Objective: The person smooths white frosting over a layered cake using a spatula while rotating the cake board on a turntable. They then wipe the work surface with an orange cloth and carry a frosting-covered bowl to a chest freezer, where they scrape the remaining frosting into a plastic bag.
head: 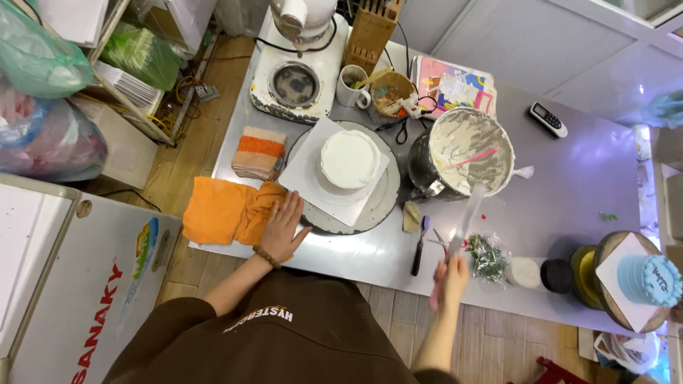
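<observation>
A small round white-frosted cake [349, 159] sits on a square white board [307, 179] atop a grey turntable [377, 208]. My left hand [282, 229] lies flat with spread fingers beside the turntable's near-left rim, partly on an orange cloth [220, 210]. My right hand [452, 276] grips the handle of a long flat spatula [466, 216] whose blade points up toward a large metal bowl [471, 151] smeared with white cream. A pink spatula [475, 157] rests inside that bowl.
A folded striped towel [259, 152] lies behind the orange cloth. A mixer base [297, 80], mug [351, 88], knife block [371, 30] and remote [548, 119] stand at the back. A dark-handled tool [419, 247], green sprigs [486, 257], small lids [539, 274] and a blue cake [649, 279] sit right.
</observation>
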